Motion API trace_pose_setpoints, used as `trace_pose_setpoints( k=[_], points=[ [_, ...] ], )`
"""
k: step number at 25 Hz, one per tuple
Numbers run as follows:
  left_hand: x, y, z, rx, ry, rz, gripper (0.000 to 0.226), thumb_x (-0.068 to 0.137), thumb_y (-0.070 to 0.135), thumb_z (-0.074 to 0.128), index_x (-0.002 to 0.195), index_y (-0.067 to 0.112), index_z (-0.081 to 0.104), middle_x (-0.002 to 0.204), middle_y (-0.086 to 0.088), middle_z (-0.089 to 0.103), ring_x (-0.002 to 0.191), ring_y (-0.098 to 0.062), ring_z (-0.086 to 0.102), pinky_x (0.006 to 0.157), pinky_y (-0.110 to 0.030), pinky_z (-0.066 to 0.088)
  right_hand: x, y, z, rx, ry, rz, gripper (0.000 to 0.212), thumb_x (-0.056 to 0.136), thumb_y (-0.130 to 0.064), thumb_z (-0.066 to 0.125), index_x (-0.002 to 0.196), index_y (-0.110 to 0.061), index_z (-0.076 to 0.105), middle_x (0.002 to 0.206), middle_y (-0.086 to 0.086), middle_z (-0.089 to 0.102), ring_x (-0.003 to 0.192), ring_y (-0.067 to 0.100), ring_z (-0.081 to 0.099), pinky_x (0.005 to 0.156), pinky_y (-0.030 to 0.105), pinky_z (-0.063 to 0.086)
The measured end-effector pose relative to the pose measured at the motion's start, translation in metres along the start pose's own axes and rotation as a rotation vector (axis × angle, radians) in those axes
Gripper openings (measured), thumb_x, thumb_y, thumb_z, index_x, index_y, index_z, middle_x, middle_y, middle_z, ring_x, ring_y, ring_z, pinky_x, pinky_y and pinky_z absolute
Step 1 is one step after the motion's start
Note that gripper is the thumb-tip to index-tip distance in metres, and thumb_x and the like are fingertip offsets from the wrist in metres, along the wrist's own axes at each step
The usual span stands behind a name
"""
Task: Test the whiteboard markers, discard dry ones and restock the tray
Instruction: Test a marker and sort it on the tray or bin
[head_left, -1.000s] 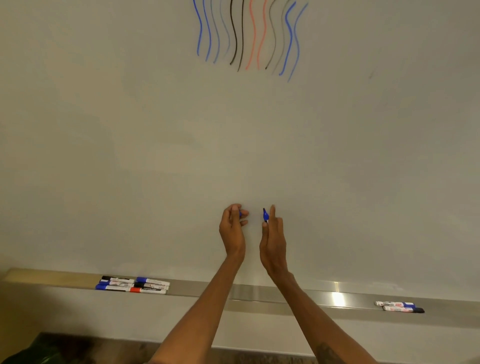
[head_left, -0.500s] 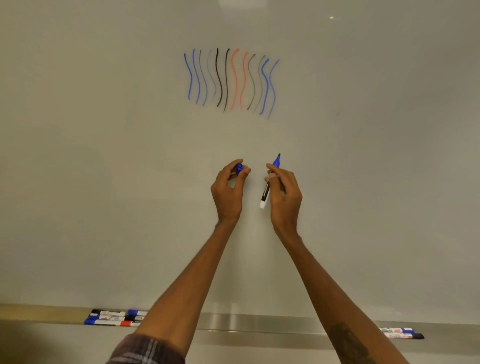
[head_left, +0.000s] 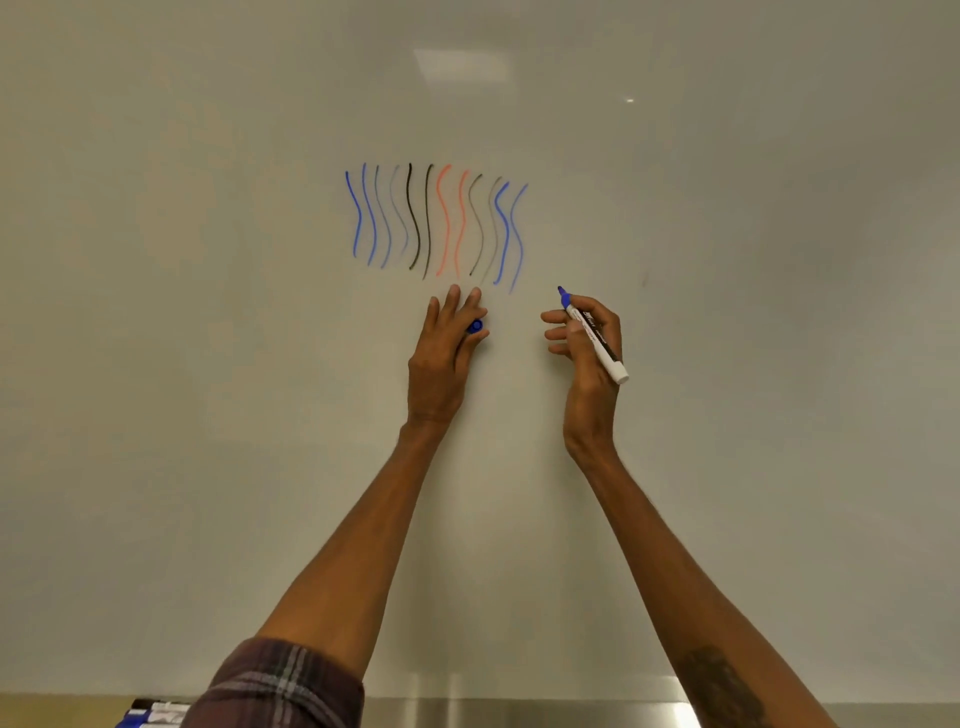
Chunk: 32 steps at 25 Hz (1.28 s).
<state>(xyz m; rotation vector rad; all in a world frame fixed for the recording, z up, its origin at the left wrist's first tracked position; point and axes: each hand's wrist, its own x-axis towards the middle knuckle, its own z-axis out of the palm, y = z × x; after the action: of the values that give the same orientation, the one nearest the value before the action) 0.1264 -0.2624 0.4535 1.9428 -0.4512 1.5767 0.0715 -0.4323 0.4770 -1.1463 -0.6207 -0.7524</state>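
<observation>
– Both hands have climbed the whiteboard (head_left: 727, 415) since half a second ago, and the right one has swung out to the right. The tray (head_left: 519, 714) has sunk to the near edge of view.

– What are you holding?

– My right hand (head_left: 587, 358) pinches the blue marker (head_left: 595, 338) between thumb and forefinger, with the other fingers loosely spread. Its bare tip points up and to the left, just below and right of the test strokes (head_left: 436, 223). I cannot tell whether it touches the board. My left hand (head_left: 441, 358) pinches the blue cap (head_left: 475, 326) against the thumb, with the other fingers straight, right under the strokes.

– How far along are you?

– Midway, I'd judge. A row of wavy strokes in blue, black and red is already up, some strong and some faint, so several markers look tested. This blue one has no fresh stroke of its own that I can pick out.

– And what's left?

– Testing this one, capping it, then sorting it. A few tray markers (head_left: 156, 714) show at the near left, half hidden by my sleeve (head_left: 280, 686). I can't tell which pile they belong to. No bin or discarded marker is in view.
</observation>
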Motion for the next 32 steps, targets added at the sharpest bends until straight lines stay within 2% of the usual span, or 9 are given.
trace_pose_setpoints(
  k=[2,6,10,12,16,22,27,29,32],
  points=[
    [0.001,-0.003,0.001,0.019,0.005,0.067,0.044,0.102,0.034,0.046,0.137,0.01,0.057,0.15,-0.004,0.043,0.145,-0.016,0.029,0.112,-0.036,0.042,0.007,0.003,0.004,-0.024,0.004,-0.014,0.027,0.102,-0.022,0.045,0.121,-0.007,0.057,0.108,0.012,0.068,0.094,0.027,0.064,0.082,0.031,0.052],
    [0.004,-0.009,0.007,0.093,0.052,0.219,0.037,0.104,0.023,0.049,0.133,0.003,0.058,0.143,-0.008,0.054,0.14,-0.023,0.042,0.12,-0.039,0.03,0.022,0.001,0.017,-0.074,0.032,-0.072,0.026,0.1,-0.018,0.049,0.116,-0.004,0.064,0.104,0.013,0.067,0.091,0.021,0.063,0.078,0.027,0.053],
    [0.003,-0.013,0.01,0.119,0.085,0.256,0.035,0.103,0.018,0.051,0.132,0.001,0.059,0.142,-0.007,0.055,0.139,-0.025,0.044,0.12,-0.04,0.03,0.046,-0.008,0.032,-0.221,0.052,-0.269,0.028,0.098,-0.013,0.052,0.12,-0.003,0.066,0.113,0.007,0.068,0.099,0.02,0.067,0.083,0.037,0.057],
    [0.003,-0.012,0.009,0.111,0.083,0.255,0.036,0.103,0.018,0.051,0.133,0.0,0.058,0.142,-0.008,0.054,0.139,-0.024,0.043,0.12,-0.039,0.029,0.055,-0.011,0.04,-0.3,0.063,-0.319,0.03,0.097,-0.012,0.055,0.124,-0.003,0.063,0.113,0.0,0.068,0.1,0.013,0.067,0.086,0.032,0.057],
    [0.004,-0.01,0.008,0.103,0.083,0.252,0.036,0.103,0.019,0.05,0.132,0.001,0.059,0.141,-0.007,0.055,0.139,-0.023,0.043,0.12,-0.038,0.029,0.073,-0.015,0.048,-0.388,0.147,-0.372,0.027,0.094,-0.016,0.06,0.118,-0.004,0.065,0.098,-0.007,0.067,0.082,0.006,0.066,0.074,0.026,0.058],
    [0.004,-0.011,0.007,0.098,0.074,0.241,0.034,0.103,0.018,0.05,0.132,0.001,0.059,0.141,-0.008,0.056,0.139,-0.024,0.044,0.121,-0.037,0.028,0.065,0.0,0.038,-0.603,0.103,-0.467,0.026,0.092,-0.016,0.061,0.114,-0.004,0.069,0.093,0.005,0.071,0.076,0.014,0.065,0.069,0.029,0.055],
    [0.004,-0.008,0.006,0.094,0.064,0.238,0.035,0.102,0.017,0.052,0.133,0.001,0.058,0.144,-0.004,0.05,0.14,-0.023,0.043,0.121,-0.037,0.028,0.018,0.018,0.027,-0.602,0.104,-0.349,0.019,0.087,-0.013,0.061,0.103,-0.007,0.071,0.082,0.0,0.068,0.067,0.014,0.062,0.062,0.039,0.053],
    [0.003,-0.009,0.006,0.087,0.068,0.248,0.034,0.101,0.015,0.054,0.133,0.002,0.058,0.145,-0.001,0.049,0.139,-0.023,0.044,0.12,-0.037,0.029,0.028,0.008,0.028,-0.539,0.125,-0.331,0.021,0.088,-0.013,0.061,0.105,-0.008,0.071,0.085,0.0,0.07,0.071,0.013,0.064,0.064,0.038,0.054],
    [0.003,-0.009,0.006,0.082,0.074,0.253,0.033,0.101,0.013,0.055,0.131,0.002,0.059,0.144,-0.001,0.05,0.139,-0.023,0.044,0.12,-0.039,0.03,0.064,-0.013,0.034,-0.508,0.178,-0.406,0.024,0.093,-0.014,0.059,0.113,-0.007,0.07,0.096,0.002,0.071,0.083,0.012,0.067,0.075,0.032,0.056]
  ],
)
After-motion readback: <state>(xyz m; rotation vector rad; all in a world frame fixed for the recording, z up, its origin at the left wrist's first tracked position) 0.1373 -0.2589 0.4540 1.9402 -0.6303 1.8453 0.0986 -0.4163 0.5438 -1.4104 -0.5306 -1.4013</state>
